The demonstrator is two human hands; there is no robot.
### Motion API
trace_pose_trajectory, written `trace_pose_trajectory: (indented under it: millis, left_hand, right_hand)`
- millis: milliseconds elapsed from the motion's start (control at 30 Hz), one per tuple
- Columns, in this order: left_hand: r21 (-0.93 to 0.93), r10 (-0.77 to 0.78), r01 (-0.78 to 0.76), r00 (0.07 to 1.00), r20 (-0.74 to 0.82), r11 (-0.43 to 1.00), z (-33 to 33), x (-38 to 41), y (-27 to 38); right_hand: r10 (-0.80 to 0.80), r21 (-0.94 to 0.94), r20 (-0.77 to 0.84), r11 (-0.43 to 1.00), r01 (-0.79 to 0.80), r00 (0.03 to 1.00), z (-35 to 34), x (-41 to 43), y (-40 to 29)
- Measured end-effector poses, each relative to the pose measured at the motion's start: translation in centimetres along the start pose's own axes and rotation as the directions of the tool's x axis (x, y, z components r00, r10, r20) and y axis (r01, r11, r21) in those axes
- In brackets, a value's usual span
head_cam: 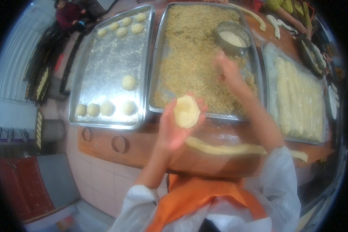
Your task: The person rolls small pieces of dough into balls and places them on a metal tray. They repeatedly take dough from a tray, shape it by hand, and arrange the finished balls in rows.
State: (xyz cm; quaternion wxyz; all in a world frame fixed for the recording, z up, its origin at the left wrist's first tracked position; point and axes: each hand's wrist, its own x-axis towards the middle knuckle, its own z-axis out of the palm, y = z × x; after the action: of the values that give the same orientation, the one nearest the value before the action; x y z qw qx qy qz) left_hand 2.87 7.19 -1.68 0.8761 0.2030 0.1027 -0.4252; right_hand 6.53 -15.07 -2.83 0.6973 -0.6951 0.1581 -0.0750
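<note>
My left hand (177, 124), palm up, holds a flattened round of dough (186, 112) near the front edge of a metal tray (153, 87) spread with crumbly filling (188, 58). Blurred over that filling is my right hand (227, 68), just below a round metal bowl (233, 37) of pale flour-like powder; whether its fingers hold anything I cannot tell. A long dough rope (226, 148) lies on the wooden table in front of me, partly under my right forearm. Several dough balls (129, 83) sit on the floured metal tray (110, 62) at the left.
Two metal rings (119, 144) lie on the wooden table (150, 153) at front left. To the right, a plastic-covered tray (300, 98) holds several dough ropes. A person in a yellow-green top (287, 11) works at the far right; another person (68, 14) is at the far left.
</note>
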Motion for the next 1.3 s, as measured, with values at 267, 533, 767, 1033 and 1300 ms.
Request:
trace_pose_trajectory:
  millis: [267,533,767,1033,1300]
  left_hand:
    - [-0.049,0.286,-0.285,0.958,0.003,0.957,-0.4,4.6,-0.3]
    - [0.168,0.459,-0.441,0.884,-0.087,0.881,2.4,6.6,-4.5]
    - [0.802,0.461,-0.483,0.835,0.301,0.351,2.2,3.9,-3.3]
    - [0.681,0.822,-0.643,0.560,0.105,0.351,4.1,5.7,-4.1]
    - [0.460,0.739,-0.630,0.667,-0.093,0.626,5.5,5.8,-4.4]
  right_hand:
    - [-0.087,0.039,0.230,0.996,0.080,0.969,-1.2,-3.8,-0.6]
    - [-0.491,-0.364,0.303,0.733,0.575,0.817,1.1,-7.5,-0.1]
    - [-0.242,0.012,0.338,0.967,0.253,0.909,-0.4,-8.0,-2.0]
    - [-0.325,-0.108,0.144,0.934,0.341,0.935,1.6,-10.2,-1.3]
    - [-0.583,-0.310,0.101,0.751,0.582,0.806,2.2,-10.1,-1.7]
